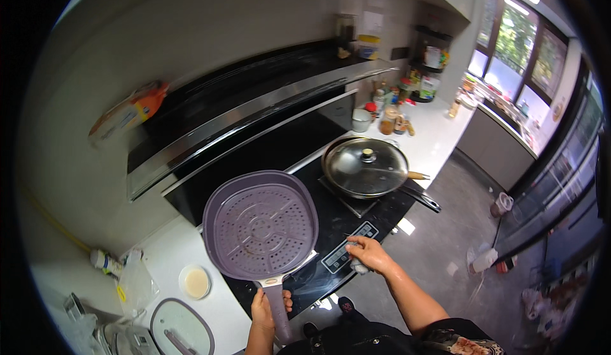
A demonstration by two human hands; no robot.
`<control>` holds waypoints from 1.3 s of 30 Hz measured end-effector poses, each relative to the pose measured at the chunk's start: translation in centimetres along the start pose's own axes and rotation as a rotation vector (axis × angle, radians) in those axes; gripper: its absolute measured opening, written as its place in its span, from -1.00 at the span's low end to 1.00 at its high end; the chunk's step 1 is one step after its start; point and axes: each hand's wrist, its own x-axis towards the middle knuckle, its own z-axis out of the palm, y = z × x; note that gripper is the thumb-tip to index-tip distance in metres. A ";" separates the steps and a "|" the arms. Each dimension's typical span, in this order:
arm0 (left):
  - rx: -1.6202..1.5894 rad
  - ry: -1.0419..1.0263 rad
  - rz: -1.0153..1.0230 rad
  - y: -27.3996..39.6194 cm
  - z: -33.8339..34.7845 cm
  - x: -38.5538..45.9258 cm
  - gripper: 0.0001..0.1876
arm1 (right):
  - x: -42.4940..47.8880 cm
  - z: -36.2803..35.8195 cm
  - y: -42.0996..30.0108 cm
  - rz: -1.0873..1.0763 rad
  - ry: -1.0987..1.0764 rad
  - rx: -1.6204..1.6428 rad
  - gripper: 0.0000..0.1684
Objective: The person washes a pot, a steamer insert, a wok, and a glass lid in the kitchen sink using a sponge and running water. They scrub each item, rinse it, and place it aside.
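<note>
My left hand grips the purple handle of a deep, rounded-square purple pan. A perforated steamer plate covers the pan's bottom. The pan is over the left part of a black glass cooktop; whether it rests there I cannot tell. Over the cooktop's control panel, my right hand has a crumpled greyish cloth under its fingers. Farther back, a frying pan or wok under a domed glass lid sits on the other burner.
On the left counter are a bowl of pale liquid, a glass lid with a purple handle and a plastic bag. The range hood juts out above the cooktop. Seasoning jars stand behind the covered pan, whose long handle overhangs the edge.
</note>
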 end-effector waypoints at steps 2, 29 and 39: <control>-0.010 0.046 0.007 -0.3 -0.3 -0.3 -0.23 | -2.4 -2.6 1.5 0.068 0.037 0.100 -0.49; 0.995 0.497 0.138 -23.9 12.6 16.0 -0.75 | -16.1 -38.6 30.4 0.157 0.686 1.453 -0.60; 1.774 0.274 0.886 -11.4 29.1 34.5 -0.77 | -12.8 -44.0 32.7 0.263 0.776 1.414 -0.77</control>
